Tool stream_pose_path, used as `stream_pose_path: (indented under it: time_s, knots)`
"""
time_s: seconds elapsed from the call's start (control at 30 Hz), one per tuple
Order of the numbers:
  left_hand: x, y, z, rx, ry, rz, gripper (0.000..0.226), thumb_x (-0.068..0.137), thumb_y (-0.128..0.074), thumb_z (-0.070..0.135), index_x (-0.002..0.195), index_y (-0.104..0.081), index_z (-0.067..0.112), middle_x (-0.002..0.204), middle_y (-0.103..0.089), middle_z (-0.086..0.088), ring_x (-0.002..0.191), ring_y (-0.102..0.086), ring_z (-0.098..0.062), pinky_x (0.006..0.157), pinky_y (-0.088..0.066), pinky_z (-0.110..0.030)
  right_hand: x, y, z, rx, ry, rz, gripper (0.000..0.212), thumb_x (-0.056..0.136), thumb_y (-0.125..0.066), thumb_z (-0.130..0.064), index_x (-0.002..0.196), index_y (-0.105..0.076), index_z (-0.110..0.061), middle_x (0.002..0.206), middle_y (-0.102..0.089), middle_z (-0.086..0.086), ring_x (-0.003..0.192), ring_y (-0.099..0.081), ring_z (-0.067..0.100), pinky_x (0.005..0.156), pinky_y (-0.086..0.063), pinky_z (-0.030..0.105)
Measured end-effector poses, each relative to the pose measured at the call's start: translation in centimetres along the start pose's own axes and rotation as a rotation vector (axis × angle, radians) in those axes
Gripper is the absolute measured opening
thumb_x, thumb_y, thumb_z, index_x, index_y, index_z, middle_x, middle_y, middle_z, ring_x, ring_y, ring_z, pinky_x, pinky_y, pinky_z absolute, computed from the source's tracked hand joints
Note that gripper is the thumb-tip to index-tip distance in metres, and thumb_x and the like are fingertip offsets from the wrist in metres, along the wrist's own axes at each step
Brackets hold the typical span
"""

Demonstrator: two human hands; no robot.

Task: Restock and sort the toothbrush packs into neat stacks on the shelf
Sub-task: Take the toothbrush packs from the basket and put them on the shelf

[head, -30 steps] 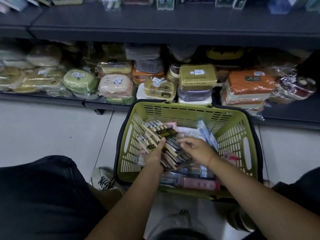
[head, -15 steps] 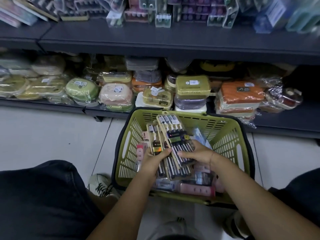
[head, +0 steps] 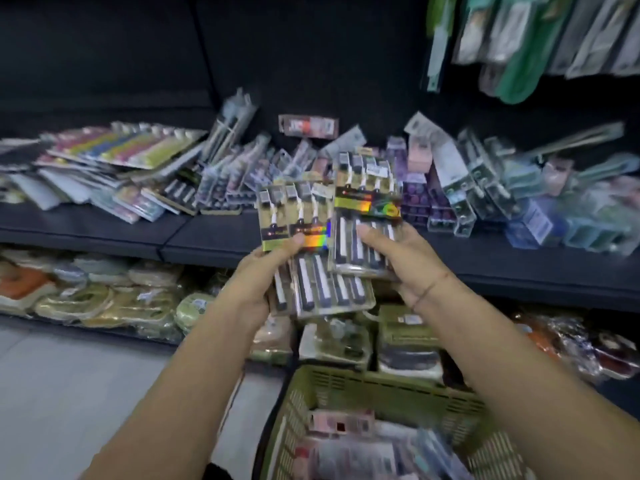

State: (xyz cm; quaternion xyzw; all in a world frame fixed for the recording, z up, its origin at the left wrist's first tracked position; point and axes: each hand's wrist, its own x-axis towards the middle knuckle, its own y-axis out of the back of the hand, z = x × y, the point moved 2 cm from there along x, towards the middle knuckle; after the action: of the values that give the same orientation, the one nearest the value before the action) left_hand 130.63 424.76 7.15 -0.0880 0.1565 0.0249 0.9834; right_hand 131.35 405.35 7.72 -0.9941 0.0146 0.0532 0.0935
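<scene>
Well, hands: my left hand [head: 258, 275], right hand [head: 398, 258] grip gold-carded toothbrush packs [head: 367, 202].
Remaining: dark shelf [head: 86, 233] jumbled, green plastic basket [head: 381, 382] stocked.

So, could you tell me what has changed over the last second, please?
The left hand and right hand lifted the toothbrush packs up out of the basket to the front of the cluttered shelf. Both gripped them throughout; nothing was let go. The basket stays on the floor with other packs inside.

shelf [head: 86, 230] | loose pile, apparently toothbrush packs [head: 235, 178] | view blurred
</scene>
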Motion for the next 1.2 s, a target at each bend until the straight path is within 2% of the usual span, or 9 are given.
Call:
stream_pose_path:
  time_s: [0.1, 0.17, 0.27, 0.4, 0.5, 0.63, 0.77, 1.0, 1.2]
  knots:
    - [4.4, 1.2, 5.9, 0.009, 0.005, 0.015, 0.083, 0.042, -0.09, 0.05, 0.114, -0.068, 0.014, 0.111, -0.072, -0.009, 0.102, -0.066, -0.026, 0.094, -0.053, -0.045, 7.8, -1.7, -2.1, 0.017, -0.054, 0.044, 0.129, 0.027, -0.092, -0.064, 0.138, -0.045, -0.017, 0.144, -0.051, 0.005, 0.124, -0.055, 0.029, 0.092, -0.052, 0.055]
    - [7.1, 2.1, 9.1, 0.051, 0.001, 0.032, 0.089, 0.046, -0.092, 0.051, 0.12, -0.064, 0.01, 0.11, -0.071, -0.005, 0.104, -0.068, -0.021, 0.094, -0.054, -0.039, 10.6, -4.1, -4.3, 0.092, -0.123, 0.005, 0.08, 0.059, -0.09, -0.046, 0.124, -0.056, -0.015, 0.134, -0.058, 0.011, 0.108, -0.063, 0.029, 0.07, -0.06, 0.044]
    - [10.8, 4.2, 13.7, 0.135, -0.071, 0.047, 0.028, 0.09, -0.067, 0.034, 0.079, -0.061, 0.009, 0.056, -0.065, -0.001, 0.044, -0.063, -0.006, 0.043, -0.051, -0.017, 13.9, -8.1, -6.5, 0.143, -0.203, -0.041, 0.012, 0.09, -0.068, -0.021, 0.087, -0.062, -0.011, 0.083, -0.072, 0.009, 0.066, -0.066, 0.02, 0.046, -0.054, 0.027]
    - [15.7, 8.5, 17.4, 0.048, -0.03, 0.04, 0.019, 0.094, -0.063, 0.028, 0.085, -0.063, 0.012, 0.066, -0.072, -0.006, 0.061, -0.07, -0.02, 0.081, -0.059, -0.043, 17.9, -13.2, -8.0, 0.22, -0.19, -0.131, 0.021, 0.097, -0.056, -0.012, 0.075, -0.055, -0.009, 0.049, -0.062, 0.005, 0.059, -0.061, 0.019, 0.043, -0.055, 0.031]
    - [19.6, 11.6, 17.9, 0.043, -0.045, 0.089, 0.018, 0.098, -0.057, 0.018, 0.083, -0.062, 0.009, 0.063, -0.071, -0.005, 0.053, -0.069, -0.017, 0.06, -0.059, -0.035, 21.8, -15.5, -7.3, 0.231, -0.137, -0.059, 0.007, 0.092, -0.062, -0.008, 0.086, -0.061, -0.006, 0.065, -0.067, 0.008, 0.071, -0.062, 0.022, 0.056, -0.058, 0.036]
    - [23.0, 14.7, 17.8, 0.023, -0.084, 0.233, 0.015, 0.098, -0.058, 0.016, 0.085, -0.059, 0.008, 0.058, -0.069, -0.006, 0.045, -0.066, -0.015, 0.037, -0.053, -0.033, 27.5, -15.8, -4.0, 0.133, -0.044, 0.119, 0.09, 0.058, -0.086, -0.019, 0.138, -0.045, -0.009, 0.108, -0.067, 0.018, 0.089, -0.066, 0.031, 0.073, -0.06, 0.051]
    - [25.8, 17.0, 17.5, 0.218, -0.099, 0.372, 0.048, 0.091, -0.069, 0.031, 0.127, -0.056, 0.002, 0.13, -0.061, -0.012, 0.105, -0.062, -0.025, 0.088, -0.051, -0.036, 24.8, -16.5, -5.1, -0.253, 0.142, 0.343, 0.078, 0.087, -0.068, -0.02, 0.151, -0.023, -0.019, 0.14, -0.045, 0.012, 0.121, -0.052, 0.032, 0.102, -0.046, 0.045]
    - [25.5, 16.8, 18.1, 0.68, -0.419, 0.528, 0.063, 0.099, -0.054, 0.036, 0.152, -0.031, 0.01, 0.146, -0.047, -0.015, 0.123, -0.053, -0.034, 0.101, -0.044, -0.036, 23.3, -17.5, -4.9, -1.047, 0.304, 0.198, 0.04, 0.103, -0.034, -0.017, 0.14, -0.043, -0.004, 0.149, -0.037, 0.019, 0.13, -0.043, 0.033, 0.102, -0.036, 0.034]
    - [25.1, 17.4, 16.7, 1.025, -0.324, 0.521, 0.062, 0.105, -0.033, 0.042, 0.155, -0.021, 0.007, 0.152, -0.022, -0.028, 0.141, -0.026, -0.041, 0.114, -0.024, -0.039, 21.7, -17.4, -4.7, -1.161, 0.106, -0.023, 0.094, 0.089, -0.015, -0.077, 0.151, -0.029, -0.007, 0.149, -0.04, 0.015, 0.12, -0.05, 0.03, 0.087, -0.042, 0.036]
